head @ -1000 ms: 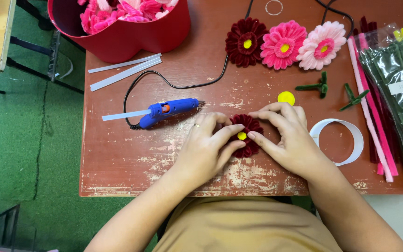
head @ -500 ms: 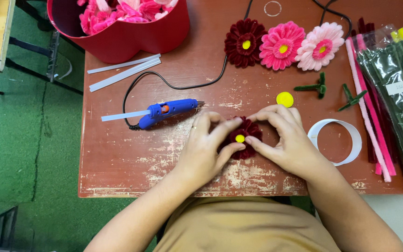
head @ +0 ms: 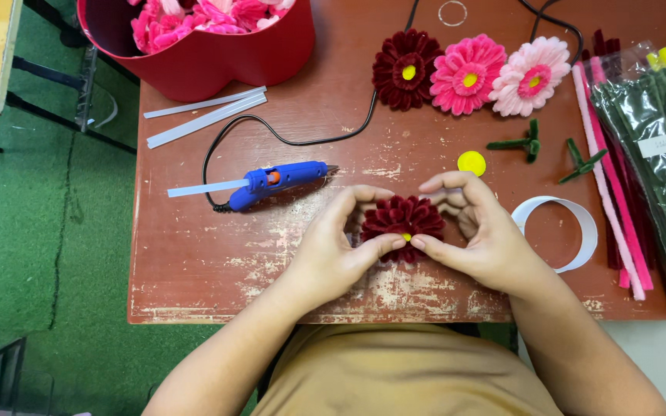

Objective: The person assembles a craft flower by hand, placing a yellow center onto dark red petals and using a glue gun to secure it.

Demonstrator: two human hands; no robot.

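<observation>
Worn red-brown tabletop (head: 194, 262) is lying under your work. Your left hand (head: 333, 250) and right hand (head: 483, 239) are both pinching a dark red pipe-cleaner flower (head: 402, 219) near the table's front edge, thumbs meeting at its yellow centre. Just beyond, a blue glue gun (head: 275, 181) is lying on its side, and a white tape ring (head: 572, 231) is sitting beside your right hand. Farther back, three finished flowers (head: 468, 73) and a red box (head: 210, 54) are resting.

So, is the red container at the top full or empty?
Not empty: pink flowers fill the visible part of the red container; its top is cropped.
</observation>
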